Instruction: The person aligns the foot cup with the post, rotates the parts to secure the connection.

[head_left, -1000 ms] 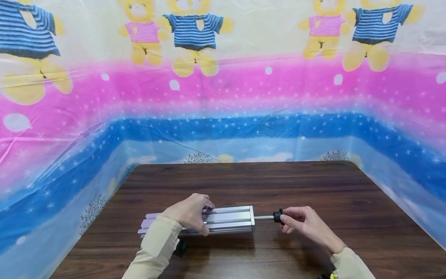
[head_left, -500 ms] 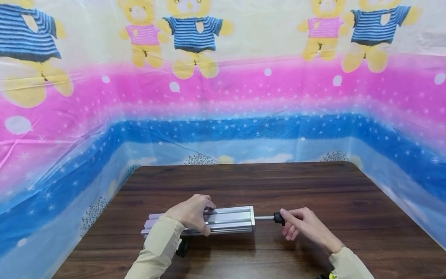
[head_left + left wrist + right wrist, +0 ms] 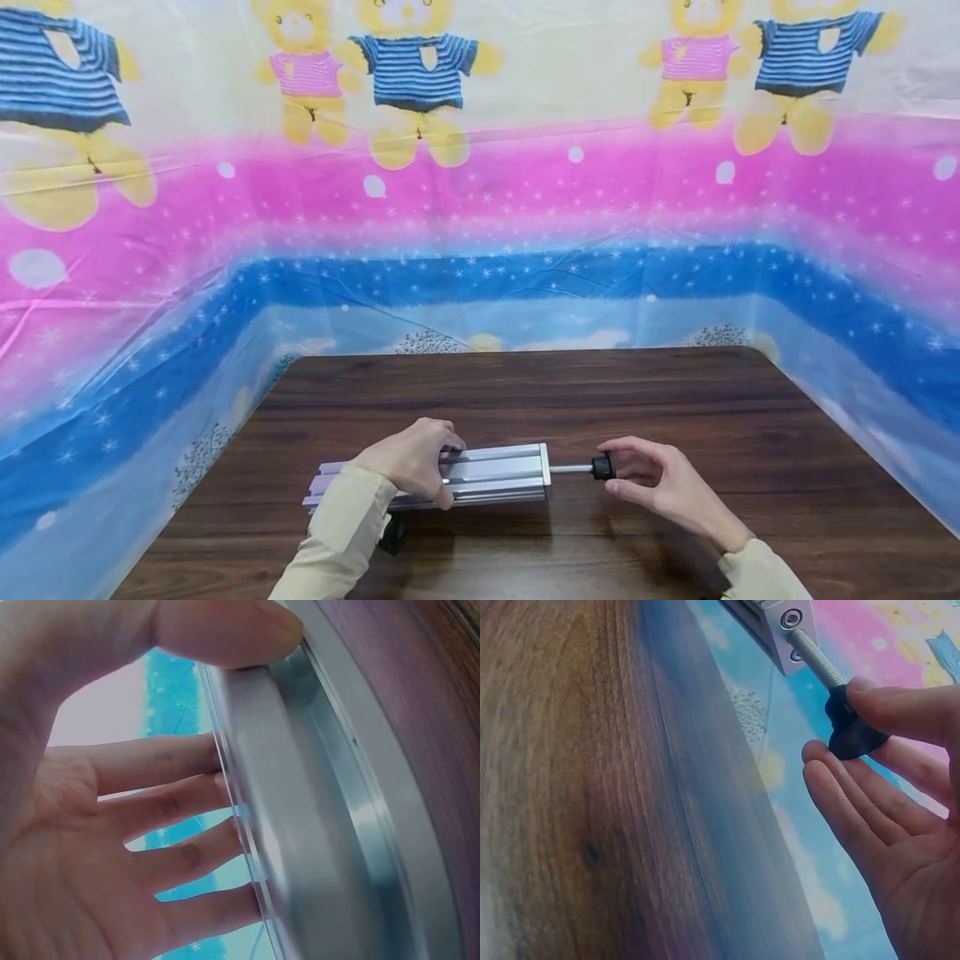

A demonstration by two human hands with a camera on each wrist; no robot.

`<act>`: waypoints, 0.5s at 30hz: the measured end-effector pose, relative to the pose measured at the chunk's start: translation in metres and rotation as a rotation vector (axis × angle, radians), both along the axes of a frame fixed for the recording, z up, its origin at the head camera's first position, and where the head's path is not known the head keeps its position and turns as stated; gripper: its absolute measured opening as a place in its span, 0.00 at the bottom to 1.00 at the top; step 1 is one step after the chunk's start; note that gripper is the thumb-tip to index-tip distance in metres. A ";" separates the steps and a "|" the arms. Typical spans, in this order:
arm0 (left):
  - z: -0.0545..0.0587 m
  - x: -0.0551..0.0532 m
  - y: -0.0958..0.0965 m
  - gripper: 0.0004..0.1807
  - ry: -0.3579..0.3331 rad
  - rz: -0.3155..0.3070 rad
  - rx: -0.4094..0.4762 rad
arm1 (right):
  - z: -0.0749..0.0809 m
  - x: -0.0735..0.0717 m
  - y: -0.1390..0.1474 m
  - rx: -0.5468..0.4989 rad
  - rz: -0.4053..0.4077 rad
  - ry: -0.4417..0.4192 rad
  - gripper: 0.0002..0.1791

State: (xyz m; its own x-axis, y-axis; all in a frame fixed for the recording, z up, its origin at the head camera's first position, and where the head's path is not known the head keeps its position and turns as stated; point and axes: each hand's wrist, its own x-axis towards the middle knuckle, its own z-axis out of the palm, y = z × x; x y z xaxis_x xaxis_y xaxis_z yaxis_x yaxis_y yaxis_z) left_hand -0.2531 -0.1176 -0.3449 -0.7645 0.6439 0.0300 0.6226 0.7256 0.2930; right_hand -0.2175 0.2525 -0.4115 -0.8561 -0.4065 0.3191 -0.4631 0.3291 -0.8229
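Grooved silver profile [image 3: 495, 468]: passes lengthwise through the left hand's [image 3: 405, 457] grip, its end plate [image 3: 546, 467] (two socket screws [image 3: 791, 619] visible) projecting beyond the fingers. Threaded rod [image 3: 572, 469]: protrudes from that plate, bare between both grips. Black knob [image 3: 602, 467]: on rod's outer end, between right hand's [image 3: 675, 487] thumb and fingers.

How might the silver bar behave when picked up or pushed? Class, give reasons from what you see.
The bar would probably stay stiff, since it looks like straight, grooved metal. It may feel slippery, as its faces look smooth and shiny. It seems unlikely to roll, with flat sides, though the screw jutting from its end could snag.
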 end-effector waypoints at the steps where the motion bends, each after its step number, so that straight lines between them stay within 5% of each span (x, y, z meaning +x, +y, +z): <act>1: 0.000 0.000 0.000 0.26 -0.003 0.000 0.001 | 0.000 0.000 0.000 0.002 -0.006 -0.007 0.23; 15: -0.002 0.003 0.001 0.29 -0.011 0.018 -0.009 | -0.001 -0.005 -0.002 -0.012 0.029 -0.163 0.21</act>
